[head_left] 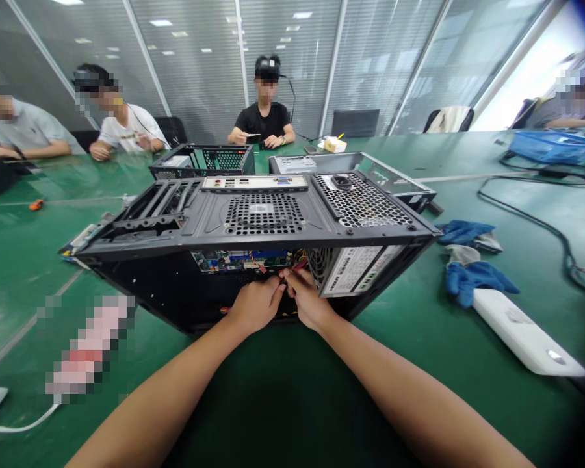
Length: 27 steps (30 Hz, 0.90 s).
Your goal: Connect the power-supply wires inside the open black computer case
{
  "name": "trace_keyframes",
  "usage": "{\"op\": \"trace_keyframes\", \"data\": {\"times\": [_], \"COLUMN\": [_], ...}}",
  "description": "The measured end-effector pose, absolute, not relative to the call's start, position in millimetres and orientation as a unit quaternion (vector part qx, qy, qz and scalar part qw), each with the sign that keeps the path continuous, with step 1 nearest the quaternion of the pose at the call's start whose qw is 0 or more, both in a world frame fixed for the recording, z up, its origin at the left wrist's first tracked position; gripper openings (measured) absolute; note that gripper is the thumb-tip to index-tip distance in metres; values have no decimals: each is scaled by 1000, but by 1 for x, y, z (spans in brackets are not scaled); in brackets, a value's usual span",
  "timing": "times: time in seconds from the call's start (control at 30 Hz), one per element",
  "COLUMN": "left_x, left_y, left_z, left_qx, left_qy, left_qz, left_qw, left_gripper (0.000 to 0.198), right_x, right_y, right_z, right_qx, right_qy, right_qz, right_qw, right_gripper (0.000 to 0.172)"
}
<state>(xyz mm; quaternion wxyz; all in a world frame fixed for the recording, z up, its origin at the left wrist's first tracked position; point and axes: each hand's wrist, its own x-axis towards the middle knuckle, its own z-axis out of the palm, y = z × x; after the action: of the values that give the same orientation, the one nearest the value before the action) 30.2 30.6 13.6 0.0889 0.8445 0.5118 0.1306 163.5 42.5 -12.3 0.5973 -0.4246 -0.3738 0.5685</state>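
Observation:
A black computer case [175,266] lies in front of me, its rear panel up and its open side facing me. Inside are a green-blue motherboard [234,260] and a power supply [353,273] with a fan grille and a white label. Both hands reach into the opening, fingertips meeting below the motherboard. My left hand [256,304] is closed in a pinch at the thin power cables [301,263]. My right hand [308,299] is closed on the same cables, near the power supply. The cable ends are hidden by my fingers.
Two more case frames [202,157] stand behind. Blue-grey gloves [478,276] and a white power strip [521,331] lie right, with a black cord [541,218] and a blue basket [556,148] beyond. A blurred pink object [90,348] lies left. Several people sit around the green table.

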Motion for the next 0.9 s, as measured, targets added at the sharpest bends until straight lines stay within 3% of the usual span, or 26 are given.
{"op": "trace_keyframes", "data": {"times": [0.37,0.9], "left_x": [36,29], "left_y": [27,32], "left_z": [16,16], "left_qx": [830,846], "left_qy": [551,464], "left_qz": [74,198], "left_qw": [37,172], "left_gripper": [27,32], "right_x": [163,165], "right_y": [43,44], "right_z": [-13,-15], "right_qx": [-424,-403], "right_qy": [-364,-363], "right_qz": [575,595], "right_qw": [597,593], "right_gripper": [44,38]}}
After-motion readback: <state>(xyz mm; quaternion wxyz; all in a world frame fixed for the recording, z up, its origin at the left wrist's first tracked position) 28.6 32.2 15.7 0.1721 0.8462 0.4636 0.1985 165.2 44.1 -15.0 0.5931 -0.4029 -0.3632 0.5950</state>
